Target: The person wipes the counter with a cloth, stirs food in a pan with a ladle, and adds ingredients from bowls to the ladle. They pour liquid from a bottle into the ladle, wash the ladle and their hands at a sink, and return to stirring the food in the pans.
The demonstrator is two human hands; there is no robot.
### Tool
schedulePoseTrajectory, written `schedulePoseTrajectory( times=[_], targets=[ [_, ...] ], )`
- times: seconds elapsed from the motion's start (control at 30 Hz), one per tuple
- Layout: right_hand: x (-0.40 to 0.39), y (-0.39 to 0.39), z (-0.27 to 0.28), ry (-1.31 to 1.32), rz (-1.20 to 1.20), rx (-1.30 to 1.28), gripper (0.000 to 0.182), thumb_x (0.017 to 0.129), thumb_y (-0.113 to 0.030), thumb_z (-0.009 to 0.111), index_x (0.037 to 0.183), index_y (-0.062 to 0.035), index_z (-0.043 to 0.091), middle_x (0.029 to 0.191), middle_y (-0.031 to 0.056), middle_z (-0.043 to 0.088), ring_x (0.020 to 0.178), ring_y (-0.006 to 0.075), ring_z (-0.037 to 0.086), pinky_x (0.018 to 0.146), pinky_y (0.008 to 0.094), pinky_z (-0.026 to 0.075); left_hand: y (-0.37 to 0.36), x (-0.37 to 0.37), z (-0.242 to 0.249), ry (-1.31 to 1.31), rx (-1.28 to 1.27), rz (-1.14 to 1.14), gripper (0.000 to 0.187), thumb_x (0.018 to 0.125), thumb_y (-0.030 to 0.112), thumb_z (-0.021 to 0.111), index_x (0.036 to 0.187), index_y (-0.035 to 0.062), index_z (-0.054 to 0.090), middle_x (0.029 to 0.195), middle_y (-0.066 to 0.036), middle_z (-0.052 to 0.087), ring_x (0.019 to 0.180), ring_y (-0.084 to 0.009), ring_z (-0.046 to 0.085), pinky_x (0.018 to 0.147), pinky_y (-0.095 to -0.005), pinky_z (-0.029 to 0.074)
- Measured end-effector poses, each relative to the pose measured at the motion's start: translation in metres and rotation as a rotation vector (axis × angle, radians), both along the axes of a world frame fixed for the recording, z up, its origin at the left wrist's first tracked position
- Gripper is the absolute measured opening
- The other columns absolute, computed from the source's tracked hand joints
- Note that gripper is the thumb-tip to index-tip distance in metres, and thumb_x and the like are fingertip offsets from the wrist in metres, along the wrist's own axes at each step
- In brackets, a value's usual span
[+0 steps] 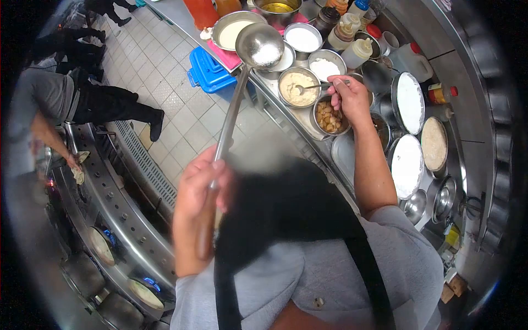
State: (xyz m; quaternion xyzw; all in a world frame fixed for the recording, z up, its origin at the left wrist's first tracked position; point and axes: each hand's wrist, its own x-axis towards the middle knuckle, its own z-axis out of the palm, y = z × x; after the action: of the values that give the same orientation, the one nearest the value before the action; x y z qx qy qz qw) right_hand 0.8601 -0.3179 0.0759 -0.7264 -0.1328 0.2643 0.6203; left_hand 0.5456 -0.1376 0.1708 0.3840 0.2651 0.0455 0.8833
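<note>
My left hand (204, 184) is closed around the long handle of a steel ladle (254, 39), its bowl raised beside the counter with some white substance in it. In my right hand (350, 96) is a small metal spoon (316, 86), its tip in a steel bowl of pale yellowish powder (294, 82). Below that hand stands a bowl of brown chunks (330, 117). A bowl of white powder (325, 65) sits just beyond the spoon. Another bowl of white powder (303, 38) is farther back, and a bowl of cream-coloured liquid (231, 34) lies partly behind the ladle.
Large white-filled tubs (407, 165) and several squeeze bottles (357, 52) crowd the counter's right side. A blue lidded bin (210, 71) stands on the tiled floor. To the left, a co-worker (55, 99) holds a cloth at a stove with lit blue burners (151, 284) and pans.
</note>
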Motion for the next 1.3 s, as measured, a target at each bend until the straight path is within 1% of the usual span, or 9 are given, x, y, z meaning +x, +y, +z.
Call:
schedulePoseTrajectory(
  times=[0.37, 0.5, 0.6, 0.83, 0.87, 0.9, 0.97, 1.07, 1.3],
  targets=[
    [0.008, -0.010, 0.020, 0.002, -0.100, 0.064, 0.023, 0.094, -0.015, 0.054, 0.107, 0.0031, 0.062, 0.077, 0.0066, 0.063, 0.052, 0.0087, 0.053, 0.044, 0.0226, 0.042, -0.001, -0.004, 0.000, 0.001, -0.021, 0.000, 0.049, 0.092, 0.014, 0.049, 0.134, -0.0088, 0.036, 0.061, -0.005, 0.048, 0.034, -0.0121, 0.049, 0.031, -0.0241, 0.046],
    [0.012, -0.009, 0.031, 0.129, -0.118, 0.333, 0.026, 0.095, -0.014, 0.053, 0.112, 0.0047, 0.058, 0.080, 0.0068, 0.064, 0.051, 0.0085, 0.051, 0.045, 0.0215, 0.042, -0.003, -0.007, -0.004, -0.001, -0.061, -0.040, 0.049, 0.092, 0.012, 0.048, 0.134, -0.0091, 0.035, 0.061, -0.006, 0.049, 0.035, -0.0132, 0.051, 0.032, -0.0244, 0.047],
    [0.020, -0.009, 0.026, -0.056, -0.195, 0.177, 0.025, 0.094, -0.015, 0.054, 0.108, 0.0038, 0.062, 0.079, 0.0071, 0.065, 0.052, 0.0077, 0.053, 0.044, 0.0213, 0.042, -0.003, -0.009, -0.005, -0.017, -0.120, -0.080, 0.048, 0.093, 0.011, 0.047, 0.135, -0.0096, 0.034, 0.062, -0.007, 0.050, 0.036, -0.0140, 0.052, 0.033, -0.0253, 0.049],
    [0.007, -0.015, 0.021, -0.029, -0.036, -0.186, 0.023, 0.092, -0.015, 0.055, 0.109, -0.0012, 0.062, 0.076, 0.0051, 0.064, 0.049, 0.0066, 0.052, 0.042, 0.0206, 0.039, -0.005, -0.011, 0.002, -0.025, -0.183, -0.064, 0.050, 0.093, 0.011, 0.045, 0.136, -0.0112, 0.032, 0.062, -0.008, 0.050, 0.036, -0.0144, 0.052, 0.033, -0.0262, 0.049],
    [0.011, -0.016, 0.017, -0.168, 0.014, -0.367, 0.033, 0.089, -0.020, 0.061, 0.115, -0.0012, 0.059, 0.083, 0.0101, 0.066, 0.058, 0.0139, 0.060, 0.052, 0.0269, 0.048, -0.005, -0.012, 0.003, -0.027, -0.181, -0.065, 0.050, 0.093, 0.011, 0.045, 0.136, -0.0112, 0.032, 0.062, -0.008, 0.050, 0.036, -0.0144, 0.052, 0.033, -0.0262, 0.049],
    [0.014, -0.017, 0.016, -0.170, 0.014, -0.365, 0.033, 0.089, -0.020, 0.061, 0.115, -0.0012, 0.059, 0.083, 0.0101, 0.066, 0.058, 0.0139, 0.060, 0.052, 0.0269, 0.048, -0.005, -0.013, 0.003, -0.037, -0.178, -0.049, 0.051, 0.093, 0.011, 0.046, 0.136, -0.0116, 0.031, 0.062, -0.008, 0.050, 0.036, -0.0143, 0.051, 0.033, -0.0261, 0.049],
    [0.016, -0.016, 0.022, -0.876, -0.047, -0.806, 0.052, 0.085, -0.029, 0.065, 0.126, -0.0001, 0.052, 0.105, 0.0199, 0.064, 0.095, 0.0306, 0.064, 0.081, 0.0393, 0.051, -0.004, -0.014, 0.004, -0.047, -0.173, -0.031, 0.052, 0.093, 0.011, 0.046, 0.137, -0.0120, 0.030, 0.063, -0.008, 0.050, 0.035, -0.0141, 0.051, 0.033, -0.0259, 0.049],
    [0.040, 0.001, 0.029, -0.804, -0.062, -0.532, 0.057, 0.083, -0.032, 0.067, 0.128, -0.0010, 0.051, 0.125, 0.0239, 0.056, 0.115, 0.0379, 0.054, 0.098, 0.0422, 0.043, -0.005, -0.015, 0.006, -0.062, -0.165, 0.002, 0.053, 0.093, 0.012, 0.046, 0.137, -0.0126, 0.029, 0.063, -0.008, 0.050, 0.035, -0.0134, 0.050, 0.032, -0.0255, 0.048],
    [0.109, 0.074, 0.017, -0.771, -0.188, -0.630, 0.064, 0.078, -0.032, 0.069, 0.125, 0.0071, 0.049, 0.126, 0.0274, 0.054, 0.116, 0.0380, 0.054, 0.098, 0.0418, 0.044, -0.013, -0.017, 0.009, -0.095, -0.162, 0.050, 0.054, 0.093, 0.013, 0.046, 0.138, -0.0124, 0.029, 0.062, -0.007, 0.048, 0.035, -0.0122, 0.049, 0.032, -0.0246, 0.047]
  ],
)
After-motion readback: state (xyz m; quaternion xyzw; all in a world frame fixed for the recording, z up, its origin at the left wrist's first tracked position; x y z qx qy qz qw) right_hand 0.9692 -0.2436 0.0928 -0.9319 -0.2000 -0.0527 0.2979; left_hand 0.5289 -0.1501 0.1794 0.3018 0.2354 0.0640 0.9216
